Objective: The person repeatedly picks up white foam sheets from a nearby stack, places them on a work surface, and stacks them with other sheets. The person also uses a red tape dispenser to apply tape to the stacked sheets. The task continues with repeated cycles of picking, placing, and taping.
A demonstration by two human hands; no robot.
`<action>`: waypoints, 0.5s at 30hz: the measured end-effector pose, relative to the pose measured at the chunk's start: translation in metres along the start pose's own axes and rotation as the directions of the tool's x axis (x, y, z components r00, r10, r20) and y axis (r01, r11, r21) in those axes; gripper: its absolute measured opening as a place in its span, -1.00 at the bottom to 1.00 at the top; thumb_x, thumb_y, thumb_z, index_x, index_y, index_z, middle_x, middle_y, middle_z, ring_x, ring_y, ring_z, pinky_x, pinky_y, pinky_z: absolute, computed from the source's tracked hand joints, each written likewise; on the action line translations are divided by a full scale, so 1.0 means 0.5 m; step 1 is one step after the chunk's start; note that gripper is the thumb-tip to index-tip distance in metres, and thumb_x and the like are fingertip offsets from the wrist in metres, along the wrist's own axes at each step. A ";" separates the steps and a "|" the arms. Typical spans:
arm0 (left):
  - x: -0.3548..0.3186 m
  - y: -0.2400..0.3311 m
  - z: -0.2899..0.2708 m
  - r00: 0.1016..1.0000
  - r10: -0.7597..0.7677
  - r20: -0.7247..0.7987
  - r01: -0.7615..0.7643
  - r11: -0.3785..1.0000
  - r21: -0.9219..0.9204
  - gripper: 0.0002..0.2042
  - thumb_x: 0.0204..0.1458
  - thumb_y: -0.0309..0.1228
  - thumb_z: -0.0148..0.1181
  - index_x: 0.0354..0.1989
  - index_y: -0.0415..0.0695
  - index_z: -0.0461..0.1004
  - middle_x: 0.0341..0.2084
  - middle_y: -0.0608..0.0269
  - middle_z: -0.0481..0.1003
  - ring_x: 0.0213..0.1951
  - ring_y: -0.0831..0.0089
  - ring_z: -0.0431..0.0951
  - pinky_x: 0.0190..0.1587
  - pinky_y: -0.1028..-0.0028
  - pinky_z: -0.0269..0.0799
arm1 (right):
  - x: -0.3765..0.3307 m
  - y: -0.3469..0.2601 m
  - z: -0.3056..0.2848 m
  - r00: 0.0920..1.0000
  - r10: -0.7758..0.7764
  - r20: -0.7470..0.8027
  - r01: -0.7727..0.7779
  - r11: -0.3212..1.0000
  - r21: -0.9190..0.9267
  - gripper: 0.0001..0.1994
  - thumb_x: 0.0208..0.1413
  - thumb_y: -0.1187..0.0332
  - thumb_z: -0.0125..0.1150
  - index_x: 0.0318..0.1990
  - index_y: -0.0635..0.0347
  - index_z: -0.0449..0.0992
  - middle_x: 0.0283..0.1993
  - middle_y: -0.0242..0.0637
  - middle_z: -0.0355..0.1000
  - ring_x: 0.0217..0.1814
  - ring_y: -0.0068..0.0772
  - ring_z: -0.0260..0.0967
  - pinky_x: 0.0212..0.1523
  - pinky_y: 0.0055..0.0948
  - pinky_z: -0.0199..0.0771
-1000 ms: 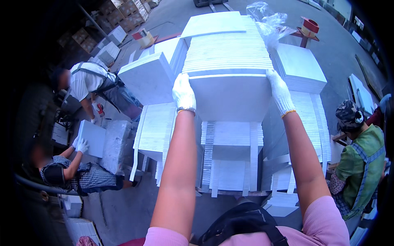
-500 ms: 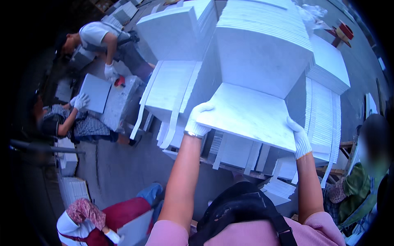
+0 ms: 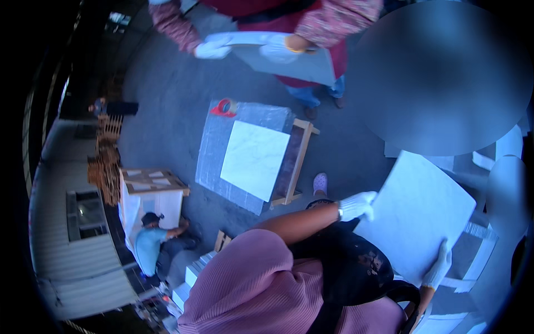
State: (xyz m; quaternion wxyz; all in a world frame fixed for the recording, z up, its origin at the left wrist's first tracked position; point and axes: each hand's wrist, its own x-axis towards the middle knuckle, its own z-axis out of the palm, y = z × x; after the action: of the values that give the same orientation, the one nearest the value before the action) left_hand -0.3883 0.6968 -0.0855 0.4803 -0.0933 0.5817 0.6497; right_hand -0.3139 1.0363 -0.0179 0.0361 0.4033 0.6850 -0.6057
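Evidently the step in hand is moving a pale slab [image 3: 420, 214] by its edges, with both hands sharing the load. The left hand [image 3: 357, 206], in a white knitted glove, is bent round one edge, fingers curled in against the stone; the right hand [image 3: 438, 267], gloved too, grips the opposite edge with the thumb along the upper face, its other fingers hidden from view. The slab is off to the person's right, beside the body, with strapped blocks [image 3: 475, 256] showing beyond it.

To the left of the hands stands a plastic-wrapped table [image 3: 212, 161], on which lie another slab [image 3: 256, 160] and a red tape dispenser [image 3: 224, 107]. Across from the person, a co-worker [image 3: 328, 28] in patterned sleeves holds a grey panel [image 3: 295, 65] in two gloved hands.

As I judge it, the next move calls for a firm hold at both edges and an even tilt, since a piece this broad would twist if one side slipped, and for care that its corners clear the blocks close by
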 end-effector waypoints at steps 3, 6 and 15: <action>-0.131 -0.154 -0.158 0.969 0.038 -0.245 -0.084 0.980 -0.183 -0.57 -0.08 -0.48 0.18 0.02 -0.26 0.33 -0.31 0.30 0.40 -0.29 0.57 0.43 -0.26 0.56 0.40 | 0.010 -0.091 0.280 0.939 -0.137 0.315 0.226 0.937 -0.268 -0.52 0.19 0.08 0.16 -0.03 0.43 0.49 -0.18 -0.29 0.49 -0.16 -0.56 0.34 -0.08 -0.50 0.35; -0.319 -0.137 -0.252 0.901 -0.020 -0.433 -0.160 0.913 -0.375 -0.63 0.05 -0.35 0.22 0.00 -0.24 0.38 -0.23 0.28 0.46 -0.21 0.56 0.46 -0.20 0.52 0.43 | 0.007 -0.109 0.571 0.817 -0.131 0.562 0.403 0.826 -0.394 -0.49 0.13 0.02 0.20 -0.08 0.41 0.51 -0.30 -0.29 0.50 -0.31 -0.56 0.33 -0.24 -0.47 0.37; -0.462 -0.522 -0.465 0.534 -0.272 -0.800 -0.376 0.772 -0.513 -0.59 0.09 -0.26 0.27 0.04 -0.21 0.40 -0.17 0.26 0.51 -0.18 0.53 0.52 -0.17 0.53 0.47 | -0.181 0.009 1.255 0.413 0.090 0.906 0.799 0.442 -0.408 -0.39 0.05 -0.19 0.12 -0.20 0.33 0.54 -0.27 0.08 0.52 -0.20 -0.04 0.49 -0.14 -0.24 0.41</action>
State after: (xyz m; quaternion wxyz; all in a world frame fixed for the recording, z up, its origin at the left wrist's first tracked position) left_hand -0.1782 0.3448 -0.1734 0.0562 -0.5313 0.4861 0.6916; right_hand -0.5257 0.4510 -0.1382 0.3875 -0.1974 0.8458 -0.3091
